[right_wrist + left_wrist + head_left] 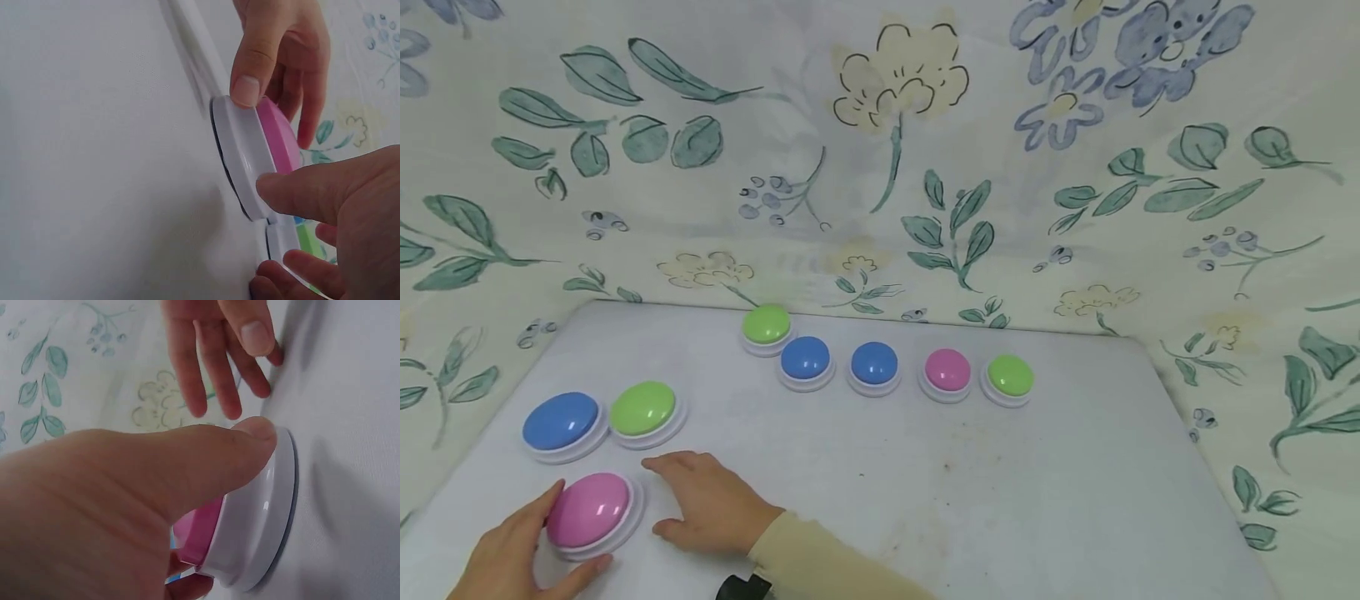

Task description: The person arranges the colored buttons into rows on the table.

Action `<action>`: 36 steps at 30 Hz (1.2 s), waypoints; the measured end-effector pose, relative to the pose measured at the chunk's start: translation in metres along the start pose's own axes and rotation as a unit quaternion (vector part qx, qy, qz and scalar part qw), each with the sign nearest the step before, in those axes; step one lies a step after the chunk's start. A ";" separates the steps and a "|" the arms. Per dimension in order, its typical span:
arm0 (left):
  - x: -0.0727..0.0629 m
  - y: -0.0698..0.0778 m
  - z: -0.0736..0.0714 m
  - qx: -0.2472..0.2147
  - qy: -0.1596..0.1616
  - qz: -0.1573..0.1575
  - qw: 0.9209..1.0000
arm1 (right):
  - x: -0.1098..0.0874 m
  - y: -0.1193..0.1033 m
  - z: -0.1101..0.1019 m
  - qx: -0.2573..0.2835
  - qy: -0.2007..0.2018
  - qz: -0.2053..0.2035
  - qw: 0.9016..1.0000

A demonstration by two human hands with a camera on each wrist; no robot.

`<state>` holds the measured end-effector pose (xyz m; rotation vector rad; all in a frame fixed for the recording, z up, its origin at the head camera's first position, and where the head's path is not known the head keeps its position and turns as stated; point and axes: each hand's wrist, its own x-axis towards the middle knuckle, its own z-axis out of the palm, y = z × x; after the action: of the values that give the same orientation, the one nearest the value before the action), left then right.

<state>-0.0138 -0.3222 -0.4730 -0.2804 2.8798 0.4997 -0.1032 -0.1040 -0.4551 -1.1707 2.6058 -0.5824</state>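
At the near left of the white tabletop (1060,483) lies a big pink dome push button (589,510) on a round white base. My left hand (512,550) spans it, fingers at the far-left side and thumb at the near rim. In the left wrist view that thumb (206,462) lies along the white base (265,506). My right hand (715,504) is just right of the pink button, fingers spread and holding nothing. Its thumb (300,187) overlaps the base in the right wrist view. A blue button (561,422) and a green button (643,408) sit just beyond.
Along the back edge stand smaller-looking buttons: a green one (766,324), two blue ones including the left one (805,358), a pink one (947,370) and another green one (1011,376). Flower-patterned cloth (820,242) hangs behind and beside the tabletop.
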 end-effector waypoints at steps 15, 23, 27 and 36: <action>-0.002 0.001 -0.002 0.020 0.031 0.027 0.999 | 0.018 -0.021 0.009 -0.017 -0.052 0.007 0.998; 0.004 0.006 -0.004 0.023 0.033 0.062 0.997 | 0.013 -0.020 0.009 -0.038 -0.011 -0.001 0.999; 0.005 0.018 -0.007 0.030 0.041 0.082 0.995 | 0.004 -0.015 0.004 -0.031 0.017 0.003 0.999; 0.010 0.059 -0.005 0.024 0.070 0.126 0.989 | -0.025 0.010 -0.013 -0.022 0.067 0.008 0.997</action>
<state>-0.0372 -0.2706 -0.4521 0.0620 3.0782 0.4681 -0.0979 -0.0760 -0.4471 -1.1608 2.7505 -0.6238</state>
